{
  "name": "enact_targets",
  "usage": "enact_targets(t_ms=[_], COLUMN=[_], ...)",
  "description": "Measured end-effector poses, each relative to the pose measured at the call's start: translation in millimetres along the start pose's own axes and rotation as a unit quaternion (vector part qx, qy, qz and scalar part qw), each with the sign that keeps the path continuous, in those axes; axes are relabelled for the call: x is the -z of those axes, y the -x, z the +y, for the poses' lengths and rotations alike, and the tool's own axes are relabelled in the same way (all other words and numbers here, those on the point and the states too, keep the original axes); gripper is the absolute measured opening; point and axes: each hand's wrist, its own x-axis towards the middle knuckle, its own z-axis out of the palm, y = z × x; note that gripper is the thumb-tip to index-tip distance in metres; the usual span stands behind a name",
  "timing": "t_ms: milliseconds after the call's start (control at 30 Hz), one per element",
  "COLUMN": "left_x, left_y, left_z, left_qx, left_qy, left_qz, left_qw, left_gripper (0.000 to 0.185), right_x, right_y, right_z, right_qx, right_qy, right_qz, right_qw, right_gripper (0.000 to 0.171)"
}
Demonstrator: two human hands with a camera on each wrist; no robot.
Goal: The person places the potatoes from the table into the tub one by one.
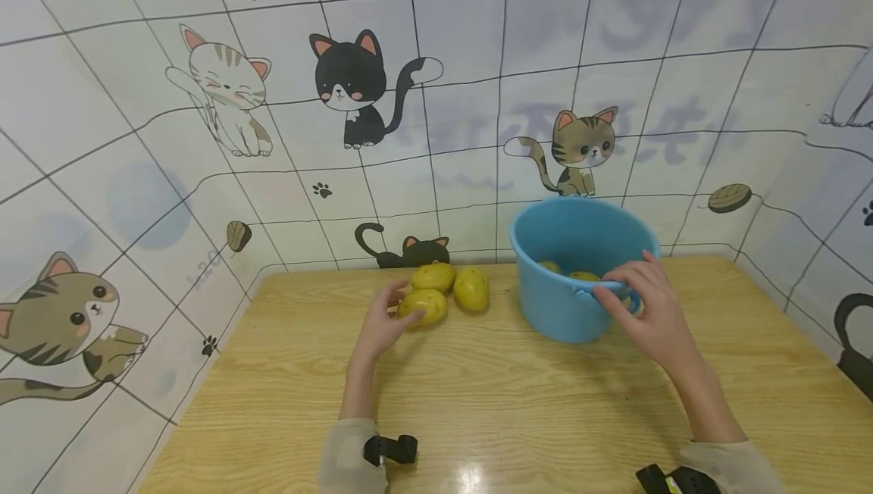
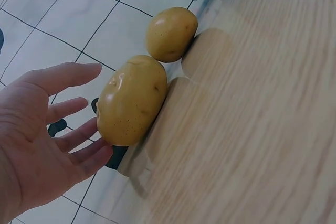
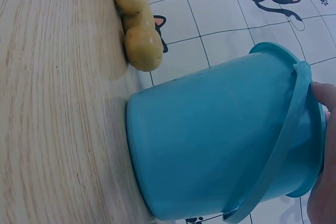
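Observation:
Three yellow potatoes lie close together by the wall: a front potato (image 1: 422, 307), a back potato (image 1: 433, 277) and a right potato (image 1: 472, 289). My left hand (image 1: 383, 321) reaches around the front one, thumb on one side, fingers on the other. In the left wrist view, that hand's fingers (image 2: 79, 135) are spread and loosely bent beside the near potato (image 2: 132, 100); whether the fingertips touch it, I cannot tell. On the right, my right hand (image 1: 651, 308) grips the rim of a blue bucket (image 1: 562, 312), which stands upright. Potatoes (image 1: 584, 276) show partly inside it.
The wooden table (image 1: 443, 395) meets a cat-patterned wall (image 1: 470, 161) at the back. Similar panels rise at the left and right. Along the bucket's side hangs its blue handle (image 3: 275, 156). Black cameras (image 1: 392, 449) sit on both wrists.

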Motion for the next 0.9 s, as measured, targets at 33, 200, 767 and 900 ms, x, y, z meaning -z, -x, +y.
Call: enact_targets(t_ms=[33, 200, 767, 900], left_x=[0.2, 0.9, -3.1, -4.9], left_y=[0.0, 1.1, 2.4, 2.3], left_z=[-1.1, -6.6, -11.4, -10.6], left_qx=[0.004, 0.025, -0.010, 0.000], left_qy=[0.001, -0.007, -0.017, -0.031], left_qz=[0.001, 0.004, -0.030, -0.026], left_qw=[1.0000, 0.9997, 0.9993, 0.9992], left_gripper=[0.065, 0.063, 0.059, 0.066], right_x=[0, -1, 0, 0], right_y=[0, -1, -1, -2], right_z=[0, -1, -2, -4], right_qx=[0.000, 0.001, -0.006, -0.006], right_qy=[0.001, 0.002, 0.004, 0.001], right_qz=[0.000, 0.003, -0.005, -0.002], right_qw=[1.000, 1.000, 1.000, 1.000], right_gripper=[0.018, 0.020, 0.015, 0.015])
